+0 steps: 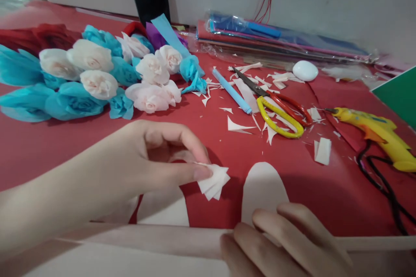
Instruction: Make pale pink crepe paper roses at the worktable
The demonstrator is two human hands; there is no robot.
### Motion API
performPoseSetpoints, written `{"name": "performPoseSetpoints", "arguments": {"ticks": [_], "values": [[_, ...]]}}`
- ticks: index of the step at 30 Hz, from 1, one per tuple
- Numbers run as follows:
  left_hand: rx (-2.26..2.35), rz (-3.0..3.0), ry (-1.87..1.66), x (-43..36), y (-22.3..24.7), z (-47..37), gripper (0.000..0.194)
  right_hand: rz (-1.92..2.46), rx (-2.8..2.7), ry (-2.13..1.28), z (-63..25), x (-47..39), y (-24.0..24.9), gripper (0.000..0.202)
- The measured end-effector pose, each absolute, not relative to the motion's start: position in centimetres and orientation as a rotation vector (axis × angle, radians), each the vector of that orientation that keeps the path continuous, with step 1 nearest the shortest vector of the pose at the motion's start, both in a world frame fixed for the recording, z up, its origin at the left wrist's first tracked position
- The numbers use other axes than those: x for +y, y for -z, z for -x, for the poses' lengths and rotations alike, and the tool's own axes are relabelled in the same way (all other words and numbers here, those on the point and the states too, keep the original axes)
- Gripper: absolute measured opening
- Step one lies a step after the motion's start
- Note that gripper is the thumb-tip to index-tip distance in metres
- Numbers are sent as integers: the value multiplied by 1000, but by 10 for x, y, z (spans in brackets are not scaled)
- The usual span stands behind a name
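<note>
My left hand (162, 156) pinches a small fanned stack of cream paper pieces (214, 181) between thumb and fingers, held just above the red tabletop. My right hand (286, 242) lies low in the view with its fingers apart and slightly bent, resting over a long cream paper sheet (162, 238). Its thumb is hidden. Beside its fingertips lies a cream paper petal (263, 186) with a rounded top. Another rounded cream petal (165, 207) is below my left hand, partly covered by the sheet's edge.
Paper flowers in white (97, 84) and blue (76, 101) fill the left. Scissors (276, 108), a blue stick (232, 91) and paper scraps (238, 125) lie ahead. A yellow glue gun (373, 125) with a black cord is at right, near a white egg-shaped object (305, 70).
</note>
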State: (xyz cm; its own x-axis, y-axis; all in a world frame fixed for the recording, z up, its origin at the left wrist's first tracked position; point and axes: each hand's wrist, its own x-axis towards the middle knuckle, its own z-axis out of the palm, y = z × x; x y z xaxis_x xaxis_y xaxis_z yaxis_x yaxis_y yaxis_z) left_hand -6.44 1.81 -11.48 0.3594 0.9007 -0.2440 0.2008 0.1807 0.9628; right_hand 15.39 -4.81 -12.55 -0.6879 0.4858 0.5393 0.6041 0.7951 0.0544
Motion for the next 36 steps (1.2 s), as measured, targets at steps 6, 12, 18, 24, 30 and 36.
{"name": "performPoseSetpoints", "arguments": {"ticks": [6,12,18,24,30,36], "values": [[1051,-1016,-637,17,110,63,9,940,-2432,202,-154,-45,122,29],[1081,-1133,-580,15,101,61,21,997,-2303,-291,-155,-22,105,11],[1084,-1192,-639,11,102,56,17,1139,-1977,-890,-148,-14,89,5],[1115,-1205,-602,8,109,57,20,1223,-1793,-1088,-139,-17,89,8],[1035,-1132,-691,6,107,56,15,1228,-1789,-1066,-139,-17,87,11],[954,-1014,-769,7,115,59,14,1267,-1798,-1055,-139,-16,88,11]]}}
